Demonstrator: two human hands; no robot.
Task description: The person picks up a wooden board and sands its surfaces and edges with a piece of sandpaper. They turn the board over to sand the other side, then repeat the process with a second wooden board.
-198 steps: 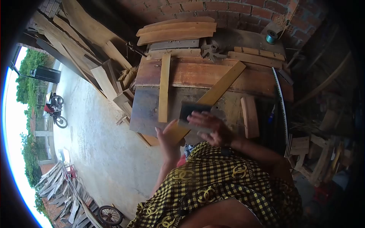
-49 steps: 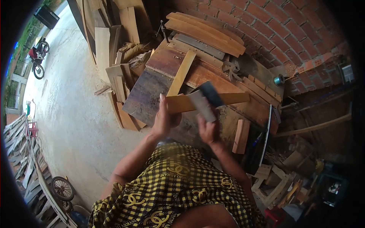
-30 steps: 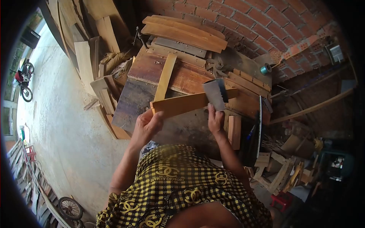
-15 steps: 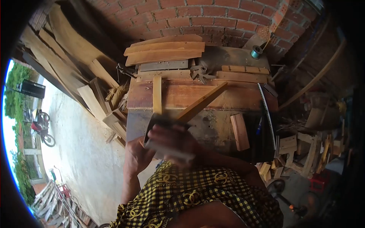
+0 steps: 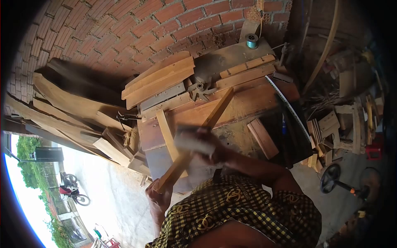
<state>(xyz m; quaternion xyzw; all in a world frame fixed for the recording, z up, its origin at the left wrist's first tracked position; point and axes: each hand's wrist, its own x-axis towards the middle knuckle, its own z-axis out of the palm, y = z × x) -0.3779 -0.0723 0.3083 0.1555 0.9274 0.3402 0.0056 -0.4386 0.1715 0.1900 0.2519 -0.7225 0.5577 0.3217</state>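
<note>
Wooden strip [image 5: 171,172] overhangs the bench [image 5: 234,138] edge, left hand [image 5: 160,196] clasping its end, right hand [image 5: 211,149] holding a blurred grey piece [image 5: 192,144].

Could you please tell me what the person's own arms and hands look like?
The left hand and right hand are ungloved, with bare forearms. The short right sleeve is black-and-yellow check with a printed emblem. Blur hides finer detail of the right hand.

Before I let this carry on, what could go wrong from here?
The blurred pad at the right hand might run into the left hand, which grips the near end of the angled strip. The strip's far end lies near the star-shaped metal piece and could knock it if swung that way.
</note>
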